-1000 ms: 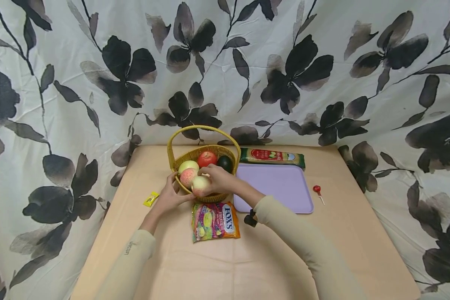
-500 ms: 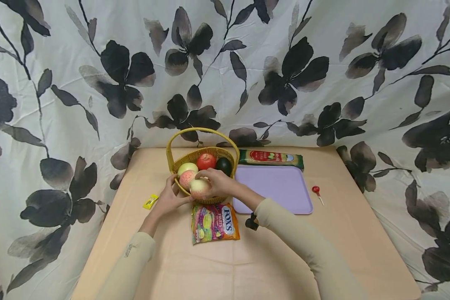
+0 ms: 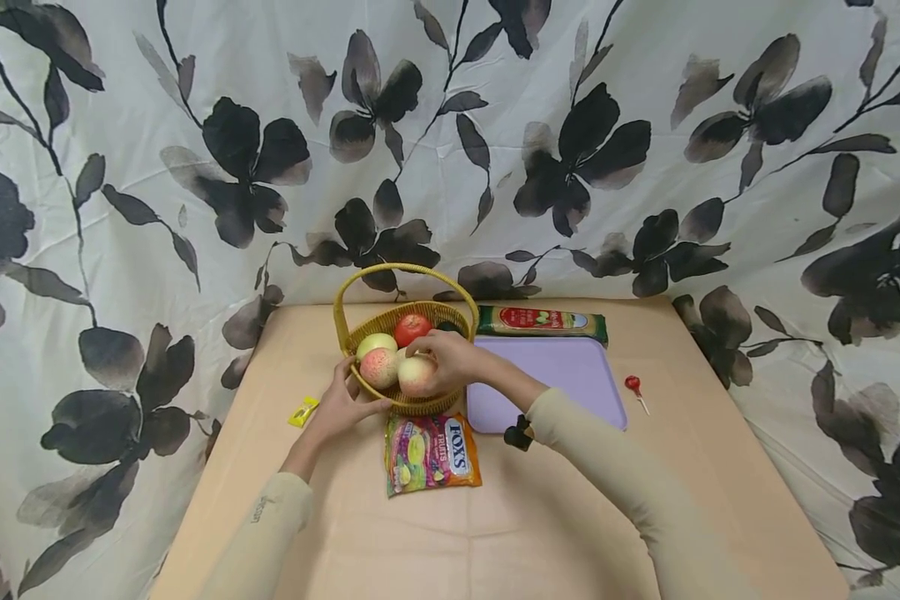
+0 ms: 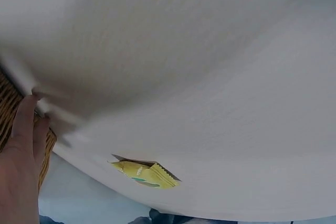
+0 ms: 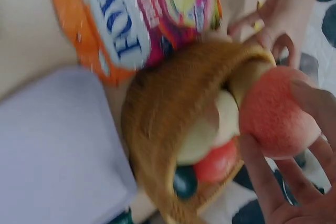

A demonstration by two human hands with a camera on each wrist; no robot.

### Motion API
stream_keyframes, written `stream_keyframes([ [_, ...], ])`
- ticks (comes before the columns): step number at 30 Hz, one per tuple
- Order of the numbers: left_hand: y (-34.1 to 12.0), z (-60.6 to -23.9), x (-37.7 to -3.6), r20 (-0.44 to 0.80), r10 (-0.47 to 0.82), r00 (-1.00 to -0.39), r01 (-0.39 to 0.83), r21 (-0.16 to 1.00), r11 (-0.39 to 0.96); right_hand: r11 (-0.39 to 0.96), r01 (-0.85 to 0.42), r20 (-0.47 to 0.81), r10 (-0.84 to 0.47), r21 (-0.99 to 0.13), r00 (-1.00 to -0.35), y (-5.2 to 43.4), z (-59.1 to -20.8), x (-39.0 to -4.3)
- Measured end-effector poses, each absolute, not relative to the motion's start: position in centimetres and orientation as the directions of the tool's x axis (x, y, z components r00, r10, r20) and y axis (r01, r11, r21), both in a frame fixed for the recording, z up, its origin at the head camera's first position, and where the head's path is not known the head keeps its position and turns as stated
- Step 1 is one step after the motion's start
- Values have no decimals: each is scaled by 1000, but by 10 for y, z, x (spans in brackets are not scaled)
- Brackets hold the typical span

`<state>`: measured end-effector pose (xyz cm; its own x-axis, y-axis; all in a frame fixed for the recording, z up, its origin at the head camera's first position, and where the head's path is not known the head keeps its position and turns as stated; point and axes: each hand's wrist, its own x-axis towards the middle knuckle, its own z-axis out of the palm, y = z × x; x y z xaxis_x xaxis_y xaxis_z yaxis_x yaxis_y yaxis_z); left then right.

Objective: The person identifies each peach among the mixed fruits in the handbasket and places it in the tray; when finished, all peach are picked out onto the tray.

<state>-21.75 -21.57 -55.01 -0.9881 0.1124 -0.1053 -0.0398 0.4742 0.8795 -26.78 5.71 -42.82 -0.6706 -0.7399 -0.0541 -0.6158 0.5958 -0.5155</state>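
Note:
A yellow wicker basket [image 3: 360, 333] with a hoop handle stands at the table's back centre. In it lie a pale green apple [image 3: 376, 342], a speckled pink peach [image 3: 379, 367] and a red fruit [image 3: 412, 328]. My right hand [image 3: 451, 361] grips a second pink peach [image 3: 417, 375] just over the basket's front right part. In the right wrist view that peach [image 5: 275, 116] sits in my fingers [image 5: 262, 182] at the basket's rim [image 5: 173, 129]. My left hand [image 3: 340, 402] holds the basket's front left wall; its fingers [image 4: 23, 145] lie against the wicker [image 4: 8, 106].
A FOX'S candy bag [image 3: 431, 454] lies just in front of the basket. A purple tray [image 3: 570, 375] sits to the right, with a pasta packet [image 3: 543, 322] behind it and a red lollipop [image 3: 633, 384] beyond. A yellow sachet [image 3: 302, 411] lies left of my left hand.
My right hand has carried the peach from the basket's front rim back and to the right, over the basket. My left hand has stayed on the basket's wall.

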Motion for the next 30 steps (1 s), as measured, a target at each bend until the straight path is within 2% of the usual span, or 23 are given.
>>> stream_keyframes([
  [6, -217, -551, -215, -93, 110, -990, -32, 883, 468, 638, -590, -192, -742, -494, -642, 85, -404, -277],
  [13, -217, -550, -211, -91, 113, -989, -27, 883, 468, 769, -424, -434, -627, -478, -647, 116, -401, -280],
  [20, -217, -552, -211, -94, 111, -989, -30, 882, 471, 852, -368, -545, -522, -373, -656, 131, -420, -280],
  [25, -216, -553, -213, -92, 109, -990, -30, 883, 469, 880, -382, -570, -474, -282, -671, 132, -440, -280],
  [30, -215, -552, -215, -81, 115, -990, -18, 885, 466, 897, -351, -579, -442, -269, -685, 125, -450, -277],
])
